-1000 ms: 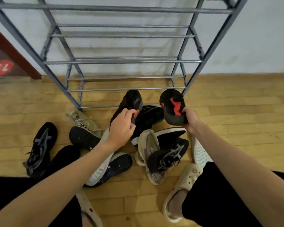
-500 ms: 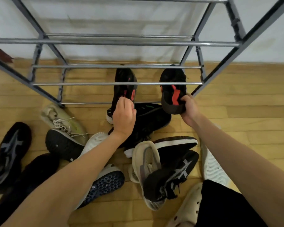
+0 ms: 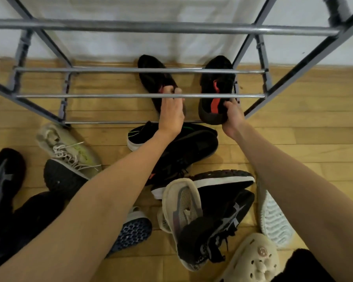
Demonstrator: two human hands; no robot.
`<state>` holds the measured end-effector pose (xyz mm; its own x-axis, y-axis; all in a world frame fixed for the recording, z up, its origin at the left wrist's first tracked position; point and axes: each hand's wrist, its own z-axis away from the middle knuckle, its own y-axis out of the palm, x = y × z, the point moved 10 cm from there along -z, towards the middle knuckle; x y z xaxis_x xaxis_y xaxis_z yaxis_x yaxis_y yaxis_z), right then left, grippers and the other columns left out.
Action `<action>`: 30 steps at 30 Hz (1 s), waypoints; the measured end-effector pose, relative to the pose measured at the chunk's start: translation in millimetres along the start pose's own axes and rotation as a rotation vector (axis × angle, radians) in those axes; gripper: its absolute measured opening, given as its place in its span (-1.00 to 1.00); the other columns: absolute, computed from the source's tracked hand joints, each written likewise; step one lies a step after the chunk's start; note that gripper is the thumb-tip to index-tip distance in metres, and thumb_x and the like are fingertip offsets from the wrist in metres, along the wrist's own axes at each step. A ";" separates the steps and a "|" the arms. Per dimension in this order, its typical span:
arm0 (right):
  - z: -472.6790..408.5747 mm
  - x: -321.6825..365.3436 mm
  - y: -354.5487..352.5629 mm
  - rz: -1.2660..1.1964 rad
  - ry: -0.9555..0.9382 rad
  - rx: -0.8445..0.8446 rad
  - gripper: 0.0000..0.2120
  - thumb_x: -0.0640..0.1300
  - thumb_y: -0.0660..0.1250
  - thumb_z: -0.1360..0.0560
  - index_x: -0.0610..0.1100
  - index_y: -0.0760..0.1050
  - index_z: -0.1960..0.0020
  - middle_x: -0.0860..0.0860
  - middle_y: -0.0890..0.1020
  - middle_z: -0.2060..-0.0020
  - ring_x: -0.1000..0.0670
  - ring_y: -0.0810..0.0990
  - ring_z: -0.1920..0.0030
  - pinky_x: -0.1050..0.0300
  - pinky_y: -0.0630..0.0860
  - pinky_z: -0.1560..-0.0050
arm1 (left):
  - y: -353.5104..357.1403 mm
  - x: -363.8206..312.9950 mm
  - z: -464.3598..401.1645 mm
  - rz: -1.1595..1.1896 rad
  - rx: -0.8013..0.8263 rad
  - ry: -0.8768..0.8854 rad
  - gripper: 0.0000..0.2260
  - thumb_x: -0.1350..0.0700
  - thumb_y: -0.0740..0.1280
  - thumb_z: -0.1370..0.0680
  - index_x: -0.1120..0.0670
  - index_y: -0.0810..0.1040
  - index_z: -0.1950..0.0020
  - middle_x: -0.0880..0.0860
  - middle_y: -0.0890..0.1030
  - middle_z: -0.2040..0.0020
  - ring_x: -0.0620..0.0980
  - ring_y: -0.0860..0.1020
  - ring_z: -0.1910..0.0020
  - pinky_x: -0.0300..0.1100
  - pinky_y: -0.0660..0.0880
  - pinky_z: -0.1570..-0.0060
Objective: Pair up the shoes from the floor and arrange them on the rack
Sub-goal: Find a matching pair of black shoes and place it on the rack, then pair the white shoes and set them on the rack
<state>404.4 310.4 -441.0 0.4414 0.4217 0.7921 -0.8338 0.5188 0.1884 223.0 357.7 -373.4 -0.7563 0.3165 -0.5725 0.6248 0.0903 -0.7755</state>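
Rack: grey metal shoe rack [image 3: 118, 96] standing on wood floor [image 3: 293, 139] against white wall [image 3: 110, 43]; lowest tier = horizontal bars, floor visible between them.
L hand: left hand [image 3: 170, 112] reaching under a front bar, grip closed round heel/collar of left black-red sneaker [image 3: 151, 78]; fingertips curled over the opening.
R hand: right hand [image 3: 231, 115] has its grip on heel end of right black-red sneaker [image 3: 216, 86], thumb side against the red stripe; fingers wrapped at the heel.
Pair: both black w/ red accents, toes pointing to the wall, side by side w/ a gap, toward right end of lowest tier. Toes lie over the back bar; can't tell if heels rest on the bars or are carried by the hands.
Floor pile, near rack front: black sneaker w/ green line [image 3: 192, 143] just in front of lowest bar, partly under L forearm.
Floor, left: beige laced sneaker [image 3: 69, 151] on its side by rack's front-left leg; black-grey sneaker [image 3: 2, 180] at far left edge.
Floor, middle: blue-soled shoe [image 3: 135, 231] under L forearm; cream sneaker [image 3: 181, 210] w/ a black-grey laced shoe [image 3: 222, 226] lying on it; black shoe w/ white midsole [image 3: 222, 180] behind those.
Floor, right: white sole [image 3: 273, 222] turned up, beside R forearm.
Foot: cream clog [image 3: 255, 259] at bottom right, on person's foot.
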 end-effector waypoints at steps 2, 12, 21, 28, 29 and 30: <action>2.4 -7.3 0.7 0.024 0.034 -0.005 -0.61 -0.27 0.04 -0.64 -0.03 0.36 -0.41 -0.09 0.54 -0.24 -0.08 0.54 -0.22 -0.01 0.54 -0.17 | 9.7 -8.4 -4.1 0.092 0.103 0.019 -0.78 0.44 0.22 -0.50 0.22 0.43 -0.09 0.18 0.44 -0.14 0.09 0.48 -0.04 -0.02 0.50 -0.08; 67.0 -9.4 -6.5 0.623 -0.127 -0.120 -0.54 -0.20 0.13 -0.60 -0.16 0.26 -0.50 -0.08 0.41 -0.40 -0.07 0.37 -0.40 0.09 0.32 -0.37 | -21.5 13.2 75.8 0.017 0.212 -0.001 -0.63 0.27 0.21 -0.57 0.23 0.42 -0.38 0.17 0.34 -0.47 0.12 0.27 -0.47 -0.04 0.20 -0.47; 144.0 -32.3 10.1 1.093 -0.217 0.019 -0.47 -0.12 0.19 -0.59 -0.17 0.18 -0.52 -0.17 0.28 -0.43 -0.19 0.34 -0.38 -0.03 0.33 -0.37 | -68.9 58.4 165.0 0.018 0.355 -0.204 -0.73 0.32 0.25 -0.52 0.22 0.52 -0.20 0.19 0.55 -0.19 0.16 0.47 -0.21 -0.10 0.37 -0.21; 191.8 -50.6 27.9 1.282 -0.289 0.152 -0.39 -0.07 0.27 -0.54 -0.16 0.15 -0.51 -0.18 0.24 -0.43 -0.23 0.27 -0.41 -0.08 0.30 -0.40 | -119.7 51.1 196.4 -0.057 0.283 -0.146 -0.68 0.33 0.27 -0.45 0.24 0.50 -0.21 0.23 0.51 -0.14 0.22 0.47 -0.14 0.04 0.43 -0.14; 197.9 -55.8 33.5 1.320 -0.314 0.194 -0.37 -0.04 0.28 -0.53 -0.16 0.13 -0.52 -0.18 0.22 -0.43 -0.23 0.27 -0.42 -0.10 0.31 -0.39 | -127.7 55.7 202.7 -0.093 0.264 -0.177 -0.67 0.30 0.29 -0.45 0.24 0.49 -0.22 0.23 0.51 -0.14 0.23 0.47 -0.14 0.03 0.41 -0.15; 203.7 -60.9 38.4 1.361 -0.335 0.228 -0.35 -0.02 0.29 -0.52 -0.15 0.12 -0.52 -0.18 0.22 -0.44 -0.24 0.26 -0.42 -0.11 0.31 -0.40 | -134.2 61.6 209.6 -0.138 0.259 -0.213 -0.64 0.26 0.31 -0.44 0.23 0.46 -0.24 0.24 0.49 -0.16 0.24 0.45 -0.16 0.03 0.39 -0.16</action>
<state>277.9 153.2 -363.7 -0.8079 0.2771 0.5201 -0.5861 -0.2859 -0.7581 52.0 167.1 -360.4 -0.8706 0.1120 -0.4792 0.4649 -0.1322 -0.8755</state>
